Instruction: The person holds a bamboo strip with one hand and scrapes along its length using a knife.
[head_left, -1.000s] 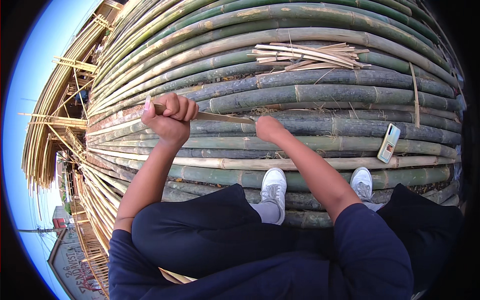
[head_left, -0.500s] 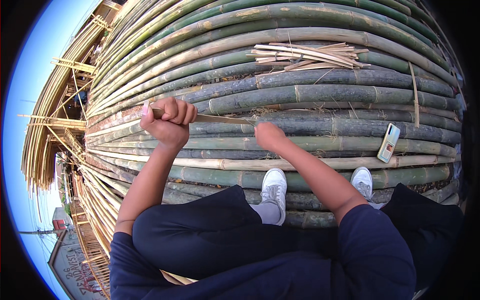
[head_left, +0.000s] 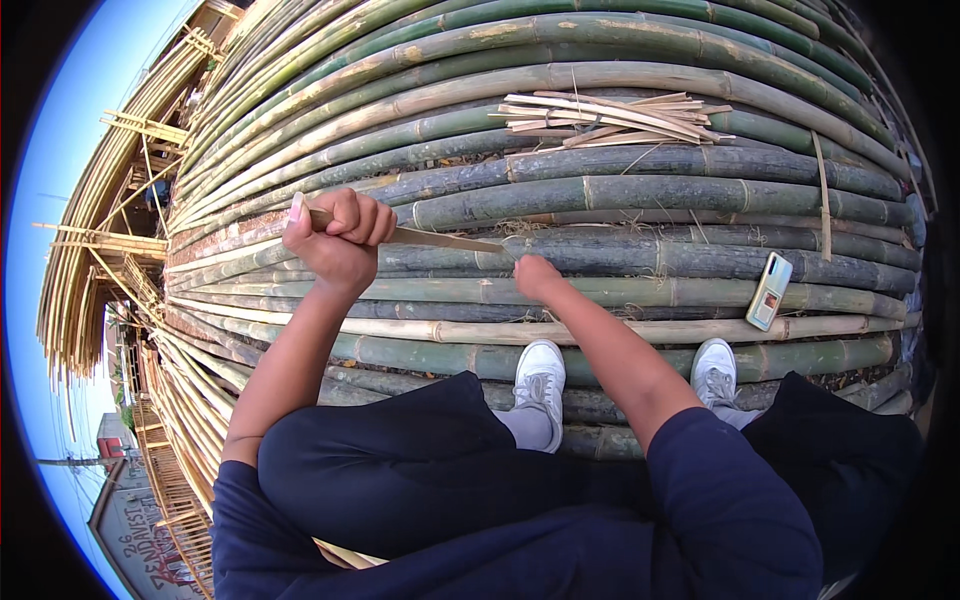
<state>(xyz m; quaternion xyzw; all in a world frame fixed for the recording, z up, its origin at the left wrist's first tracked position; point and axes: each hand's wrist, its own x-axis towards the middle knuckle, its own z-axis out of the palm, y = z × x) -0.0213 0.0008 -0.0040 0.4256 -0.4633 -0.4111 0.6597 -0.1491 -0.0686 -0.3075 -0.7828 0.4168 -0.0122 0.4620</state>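
My left hand (head_left: 340, 235) is closed in a fist around the thick brown end of a long, flat tan strip (head_left: 440, 239). Whether the strip is split bamboo or a blade, I cannot tell. It slants slightly down to the right, above the bamboo poles (head_left: 620, 252), and narrows toward its far end. Right by that end my right hand (head_left: 537, 277) is closed, its back toward me. What its fingers grip is hidden. Thin fibres and shavings (head_left: 640, 285) lie on the poles near the right hand.
Several thin split bamboo sticks (head_left: 610, 117) lie in a bundle farther off. One loose slat (head_left: 822, 195) lies across the poles to the right, above a phone (head_left: 769, 291). My white shoes (head_left: 540, 385) rest on the poles. Stacked bamboo (head_left: 110, 190) leans on racks at the far left.
The strip's far end dips slightly lower, and my right hand is a little lower. The whole view has shifted slightly left. Both hands stay closed.
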